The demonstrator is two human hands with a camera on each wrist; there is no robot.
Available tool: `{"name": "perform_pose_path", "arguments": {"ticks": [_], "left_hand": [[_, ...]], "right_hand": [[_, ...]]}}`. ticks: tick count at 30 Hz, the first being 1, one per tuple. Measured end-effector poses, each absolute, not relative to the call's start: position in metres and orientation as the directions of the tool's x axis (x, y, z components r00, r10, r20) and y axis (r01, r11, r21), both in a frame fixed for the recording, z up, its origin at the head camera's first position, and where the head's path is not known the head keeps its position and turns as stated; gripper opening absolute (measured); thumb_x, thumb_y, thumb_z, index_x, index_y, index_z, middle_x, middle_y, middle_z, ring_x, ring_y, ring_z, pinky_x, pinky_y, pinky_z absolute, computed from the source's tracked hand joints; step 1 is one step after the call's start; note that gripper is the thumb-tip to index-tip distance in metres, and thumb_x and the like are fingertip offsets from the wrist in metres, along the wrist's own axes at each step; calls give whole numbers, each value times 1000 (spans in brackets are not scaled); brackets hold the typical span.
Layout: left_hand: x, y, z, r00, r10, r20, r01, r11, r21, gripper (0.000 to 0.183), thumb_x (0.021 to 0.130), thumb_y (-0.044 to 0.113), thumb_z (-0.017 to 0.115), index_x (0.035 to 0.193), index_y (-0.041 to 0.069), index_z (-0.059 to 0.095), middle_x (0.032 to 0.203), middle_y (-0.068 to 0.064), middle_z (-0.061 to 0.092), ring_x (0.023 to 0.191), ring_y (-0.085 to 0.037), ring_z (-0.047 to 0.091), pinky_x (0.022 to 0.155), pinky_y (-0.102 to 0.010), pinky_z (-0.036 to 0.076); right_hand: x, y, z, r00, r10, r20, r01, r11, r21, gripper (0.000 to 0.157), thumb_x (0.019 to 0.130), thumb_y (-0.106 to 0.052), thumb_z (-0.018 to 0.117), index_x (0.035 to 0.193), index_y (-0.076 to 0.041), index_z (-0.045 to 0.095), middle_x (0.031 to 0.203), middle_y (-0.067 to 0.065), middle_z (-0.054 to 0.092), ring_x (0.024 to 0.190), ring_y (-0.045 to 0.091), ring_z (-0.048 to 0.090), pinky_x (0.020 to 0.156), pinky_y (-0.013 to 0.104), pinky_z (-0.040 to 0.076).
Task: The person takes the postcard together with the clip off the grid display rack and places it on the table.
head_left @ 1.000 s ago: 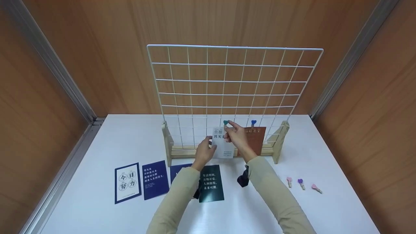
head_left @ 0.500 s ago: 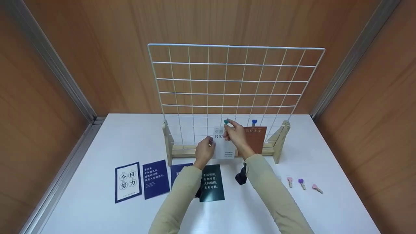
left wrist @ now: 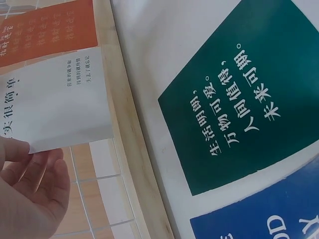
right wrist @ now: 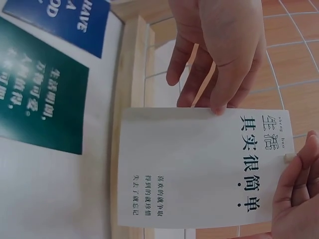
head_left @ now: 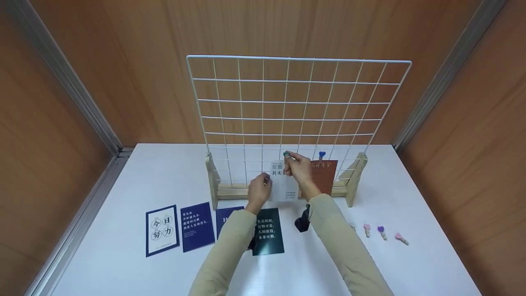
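A white card with dark printed characters stands upright against the lower part of the white wire grid. My left hand pinches its left edge between thumb and fingers, plain in the right wrist view. At the card's top edge my right hand pinches a small clothes peg with a green heart. Fingers cover most of that peg; a pale bit of its body shows in the right wrist view. Just to the right hangs an orange-red card under a blue heart peg.
Wooden feet carry the grid. On the white table lie a dark green card, two blue cards, one fully visible, and a blue-framed white card. Several heart pegs, one purple, lie at right. Wooden walls enclose the table.
My right fingers have shifted slightly over the green heart peg, hiding more of it. The left hand keeps its hold on the white card, almost unmoved.
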State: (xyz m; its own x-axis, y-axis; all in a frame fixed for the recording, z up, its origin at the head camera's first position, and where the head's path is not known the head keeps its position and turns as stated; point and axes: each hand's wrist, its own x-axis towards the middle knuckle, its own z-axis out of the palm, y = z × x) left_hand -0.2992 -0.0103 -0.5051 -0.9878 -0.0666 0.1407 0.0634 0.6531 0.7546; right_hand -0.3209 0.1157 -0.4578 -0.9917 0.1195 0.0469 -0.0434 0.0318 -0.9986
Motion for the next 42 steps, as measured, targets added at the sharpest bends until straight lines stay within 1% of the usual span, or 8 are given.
{"name": "perform_pose_path", "arguments": {"ticks": [10,21,27,32,35,39,42], "left_hand": [[-299,-10,-503,-993,-72,97,26,655,756,13,87,10,52,95,5,61,83,-5,60,73,-17,56,61,-30,46],[-300,-12,-503,-992,-68,103,32,663,748,14,86,9,52,94,4,62,82,-6,61,72,-18,56,61,-31,46],[-300,-12,-503,-995,-50,82,29,652,757,14,86,9,52,95,3,61,82,-6,60,74,-18,56,63,-31,46],[-301,-13,-504,-998,-39,47,11,644,765,14,86,9,52,96,3,61,83,-6,60,75,-18,56,64,-30,46],[-301,-13,-504,-998,-33,57,22,644,765,13,86,8,52,94,3,61,82,-6,60,74,-18,56,63,-31,46],[-300,-14,-504,-998,-29,54,23,634,773,13,86,8,52,95,2,60,83,-7,59,75,-19,56,65,-32,46],[-299,-15,-505,-998,-26,56,27,632,774,14,86,8,52,95,2,60,83,-7,60,75,-19,56,64,-31,46]], "right_hand": [[-323,115,-458,-987,160,21,-12,61,-998,22,87,-11,54,105,-3,62,59,3,52,48,7,46,46,17,40],[-324,114,-461,-982,185,28,-16,67,-998,20,86,-15,56,103,-6,64,56,2,50,46,7,44,43,17,38],[-324,113,-461,-977,208,38,-20,87,-996,20,86,-15,57,103,-6,64,60,3,52,47,6,44,43,17,36],[-324,113,-463,-975,217,58,-37,99,-994,21,85,-14,58,104,-6,64,66,7,56,48,6,43,43,16,36],[-324,113,-464,-972,222,74,-53,101,-994,23,85,-14,58,104,-4,64,66,7,55,46,5,42,42,16,36],[-324,112,-464,-963,245,111,-82,125,-989,22,84,-14,59,103,-4,65,63,6,54,45,5,41,40,16,33],[-324,112,-463,-955,258,146,-112,144,-983,20,84,-14,59,100,-5,66,65,7,56,45,6,41,39,16,32]]}}
